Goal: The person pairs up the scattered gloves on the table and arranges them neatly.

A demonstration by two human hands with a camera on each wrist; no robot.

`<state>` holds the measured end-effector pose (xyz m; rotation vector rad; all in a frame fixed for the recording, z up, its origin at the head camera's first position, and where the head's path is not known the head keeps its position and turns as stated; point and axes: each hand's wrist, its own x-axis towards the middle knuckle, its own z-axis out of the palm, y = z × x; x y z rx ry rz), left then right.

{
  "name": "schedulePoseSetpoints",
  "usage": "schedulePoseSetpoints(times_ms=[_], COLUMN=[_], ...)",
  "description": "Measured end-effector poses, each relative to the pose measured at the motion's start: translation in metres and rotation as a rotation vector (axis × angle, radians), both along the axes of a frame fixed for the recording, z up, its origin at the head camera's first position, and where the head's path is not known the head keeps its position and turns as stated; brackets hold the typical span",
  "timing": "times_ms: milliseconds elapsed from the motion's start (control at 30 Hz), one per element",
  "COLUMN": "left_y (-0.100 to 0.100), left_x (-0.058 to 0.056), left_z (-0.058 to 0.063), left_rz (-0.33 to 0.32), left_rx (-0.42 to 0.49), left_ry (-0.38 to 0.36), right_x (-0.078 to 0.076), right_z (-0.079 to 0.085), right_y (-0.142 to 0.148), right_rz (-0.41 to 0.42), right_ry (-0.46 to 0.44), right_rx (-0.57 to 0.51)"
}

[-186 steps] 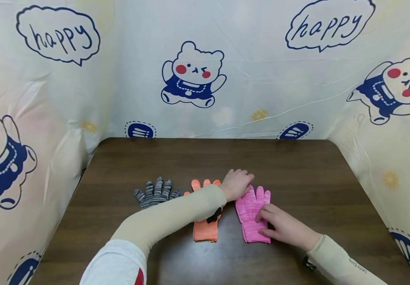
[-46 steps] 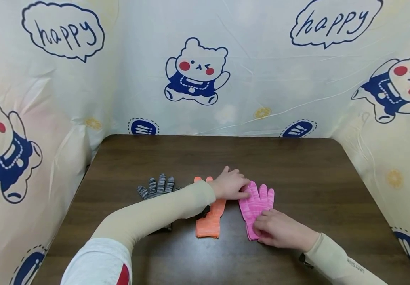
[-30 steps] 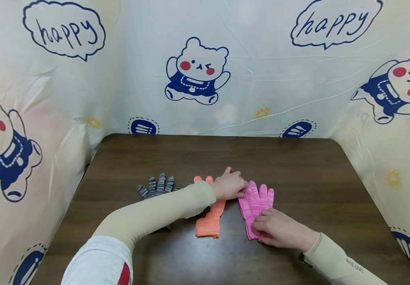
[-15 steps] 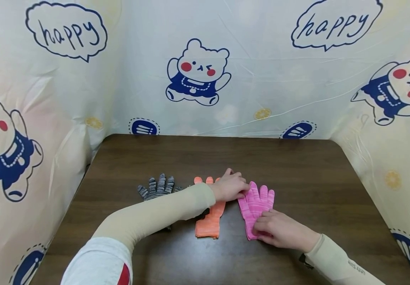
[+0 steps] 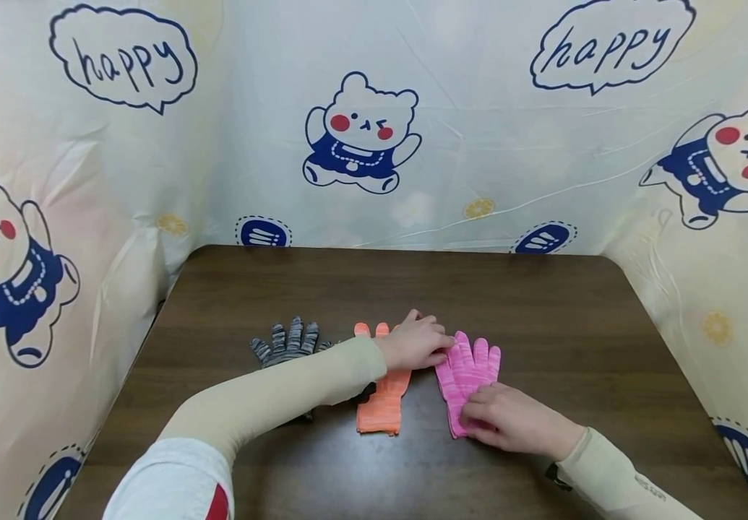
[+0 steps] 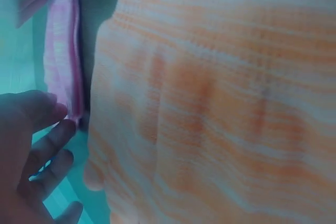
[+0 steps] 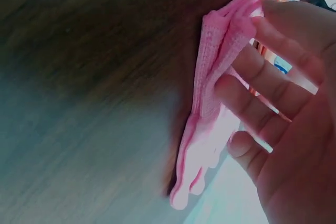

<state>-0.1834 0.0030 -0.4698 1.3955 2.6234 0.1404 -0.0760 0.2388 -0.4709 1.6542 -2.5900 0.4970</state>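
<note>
A pink knitted glove (image 5: 467,372) lies flat on the table, fingers pointing away. My left hand (image 5: 415,343) reaches across and pinches its upper left side between thumb and fingertips. At the cuff's lower right corner, my right hand (image 5: 519,419) has thumb and index finger on the edge, pinching it. Stacked layers show along the pink cuff (image 7: 226,35) in the right wrist view. Left of it lies an orange glove (image 5: 380,413), partly under my left forearm. In the left wrist view the orange glove (image 6: 199,103) fills most of the picture.
A grey-black striped glove (image 5: 287,347) lies further left, its lower part hidden by my left sleeve (image 5: 282,386). The dark wooden table (image 5: 523,296) ends at a printed sheet (image 5: 465,144) hung behind and on both sides.
Since the oldest frame, my left hand has shifted slightly left and nearer, and my right hand has come down onto the pink cuff. Over the last second both hands barely move.
</note>
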Motion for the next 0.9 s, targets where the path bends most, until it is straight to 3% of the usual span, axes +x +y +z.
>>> schedulePoseSetpoints(times_ms=[233,533,900], left_y=[-0.026,-0.051,-0.076], left_x=[0.009,0.023,0.050], left_z=[0.005,0.010,0.008], left_rz=[0.073,0.176,0.313], left_rx=[0.095,0.165,0.222], left_ry=[0.001,-0.019,-0.045], right_x=[-0.008,-0.013,-0.008], right_z=[0.007,0.007,0.005], right_y=[0.008,0.015,0.015], right_rz=[-0.113,-0.201,-0.451], right_ry=[-0.057,0.055,0.094], right_rx=[-0.023,-0.043,-0.140])
